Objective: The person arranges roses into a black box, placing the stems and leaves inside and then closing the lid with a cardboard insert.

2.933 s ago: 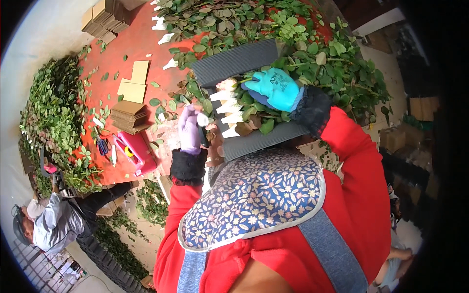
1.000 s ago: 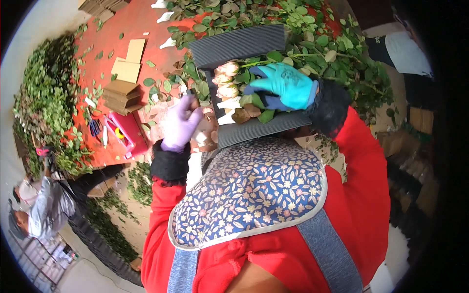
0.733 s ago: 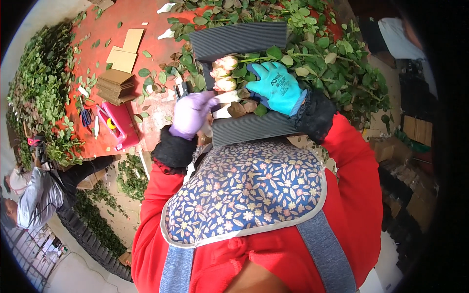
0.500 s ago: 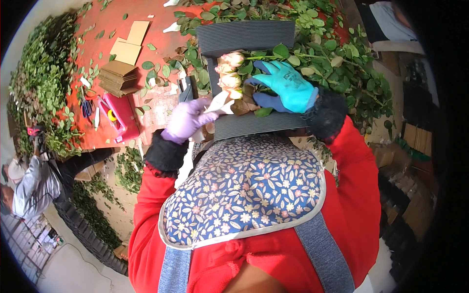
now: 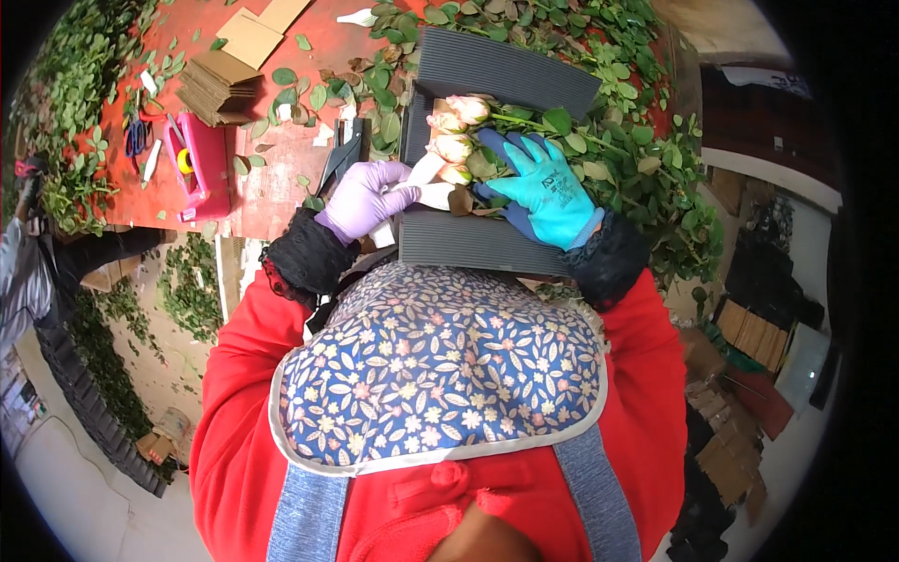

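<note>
Blue floral apron (image 5: 440,375) closest, just short of black ridged tray (image 5: 482,245) at near edge of red table (image 5: 262,201). Left hand (image 5: 365,199), lilac glove, by tray's near left corner: thumb and fingers pinched on a white wrap (image 5: 428,168), wrap's tip close to the pink heads. Second wrap (image 5: 435,195) just below, nearer tray's near flap; can't tell if left fingers touch it too. Right hand (image 5: 552,187), blue-green glove, mid-tray, palm down, fingers part spread over leafy stems; grip underneath hidden, can't tell. Pink roses (image 5: 451,147) lined up along tray's left side, four bare heads showing, stems running past right edge. Changed: fourth head was covered a moment ago, now bare; its wrap appears to be the one in left hand. Means, as judged: one covered head left in this row. Past tray's left edge: black stapler (image 5: 345,157), then pink tape dispenser (image 5: 208,173), scissors (image 5: 138,139), cardboard stack (image 5: 217,89) further back. Far side: loose wrap (image 5: 358,17) toward table's far edge, leaf heap (image 5: 66,122) along left edge.
</note>
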`<state>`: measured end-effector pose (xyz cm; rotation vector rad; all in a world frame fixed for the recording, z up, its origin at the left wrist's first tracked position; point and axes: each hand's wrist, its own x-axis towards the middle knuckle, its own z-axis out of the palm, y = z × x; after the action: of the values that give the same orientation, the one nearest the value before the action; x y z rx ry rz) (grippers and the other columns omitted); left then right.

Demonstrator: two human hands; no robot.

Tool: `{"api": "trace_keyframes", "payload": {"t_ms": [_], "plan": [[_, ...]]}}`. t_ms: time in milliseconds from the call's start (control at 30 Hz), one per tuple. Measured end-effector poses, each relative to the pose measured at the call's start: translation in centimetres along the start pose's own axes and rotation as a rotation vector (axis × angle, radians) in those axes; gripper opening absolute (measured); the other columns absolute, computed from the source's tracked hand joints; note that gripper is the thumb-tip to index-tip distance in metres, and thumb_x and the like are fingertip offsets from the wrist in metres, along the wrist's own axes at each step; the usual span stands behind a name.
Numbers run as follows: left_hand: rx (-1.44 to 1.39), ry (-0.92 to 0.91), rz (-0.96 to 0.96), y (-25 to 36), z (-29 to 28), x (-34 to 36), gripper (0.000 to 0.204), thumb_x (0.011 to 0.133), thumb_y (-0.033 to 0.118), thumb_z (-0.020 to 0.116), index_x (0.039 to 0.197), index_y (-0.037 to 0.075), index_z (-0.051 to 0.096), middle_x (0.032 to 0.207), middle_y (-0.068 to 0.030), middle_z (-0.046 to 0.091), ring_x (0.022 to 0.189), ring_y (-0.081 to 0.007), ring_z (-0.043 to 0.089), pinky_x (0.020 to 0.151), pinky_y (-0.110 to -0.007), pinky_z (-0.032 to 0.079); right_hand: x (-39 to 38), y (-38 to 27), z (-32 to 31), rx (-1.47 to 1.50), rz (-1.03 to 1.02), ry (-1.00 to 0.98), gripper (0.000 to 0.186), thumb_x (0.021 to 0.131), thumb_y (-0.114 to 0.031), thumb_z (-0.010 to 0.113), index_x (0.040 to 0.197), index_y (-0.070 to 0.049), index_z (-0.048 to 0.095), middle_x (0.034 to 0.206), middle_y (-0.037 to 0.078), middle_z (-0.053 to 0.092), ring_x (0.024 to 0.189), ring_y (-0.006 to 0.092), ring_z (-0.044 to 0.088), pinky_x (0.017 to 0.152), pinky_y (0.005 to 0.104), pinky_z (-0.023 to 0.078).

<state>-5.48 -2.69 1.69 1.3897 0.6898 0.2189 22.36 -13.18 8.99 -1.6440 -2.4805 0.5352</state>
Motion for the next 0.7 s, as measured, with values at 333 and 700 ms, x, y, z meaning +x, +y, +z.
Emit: {"api": "trace_keyframes", "payload": {"t_ms": [333, 700], "plan": [[0.180, 0.248, -0.064, -0.4, -9.1, -8.9, 0.013, 0.088, 0.015, 0.065, 0.092, 0.003, 0.064, 0.085, -0.0010, 0.062, 0.078, -0.0107, 0.060, 0.070, -0.028, 0.049, 0.1, 0.3, 0.4, -0.004, 0.004, -0.023, 0.038, 0.072, -0.014, 0.072, 0.109, -0.022, 0.068, 0.152, 0.012, 0.037, 0.130, 0.0395, 0.041, 0.109, 0.0555, 0.030], [1.179, 0.133, -0.511, -9.6, -9.8, -19.0, 0.028, 0.082, 0.026, 0.070, 0.104, 0.010, 0.068, 0.104, -0.0137, 0.066, 0.084, -0.0331, 0.067, 0.077, -0.043, 0.053, 0.5, -1.0, -1.5, -0.132, -0.011, -0.117, 0.043, 0.072, -0.013, 0.074, 0.114, -0.020, 0.068, 0.151, 0.015, 0.038, 0.128, 0.0408, 0.043, 0.107, 0.0532, 0.033]]}}
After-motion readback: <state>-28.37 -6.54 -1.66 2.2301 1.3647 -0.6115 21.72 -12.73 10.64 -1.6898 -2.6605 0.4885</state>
